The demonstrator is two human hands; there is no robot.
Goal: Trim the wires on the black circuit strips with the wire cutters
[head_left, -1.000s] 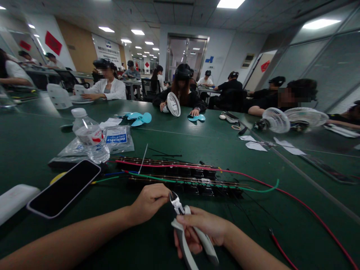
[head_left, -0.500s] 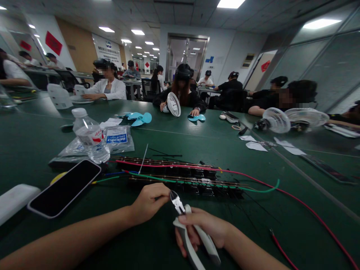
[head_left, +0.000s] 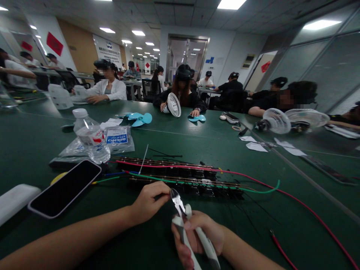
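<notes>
My right hand (head_left: 198, 232) is wrapped round the grey-and-white handles of the cutting pliers (head_left: 178, 204), whose jaws point up and left. Touching or almost touching the jaw tips are the fingertips of my left hand (head_left: 152, 200), pinched together; whatever they hold is too small to make out. Just beyond both hands lie dark terminal strips (head_left: 208, 182) in two rows. A red wire (head_left: 242, 173) and a green wire (head_left: 261, 190) run along them, and a pale cable tie (head_left: 143, 158) sticks up at their left part.
At the left are a phone (head_left: 66, 189), a white object (head_left: 17, 202), a water bottle (head_left: 94, 140) and a plastic bag (head_left: 120, 139). A short red cable (head_left: 281, 249) lies at the right. People sit across the table with fan parts (head_left: 173, 105).
The plier handles have shifted slightly left and their jaws appear a little wider apart. The fingers of my right hand have moved on the handles. My left hand is almost unchanged.
</notes>
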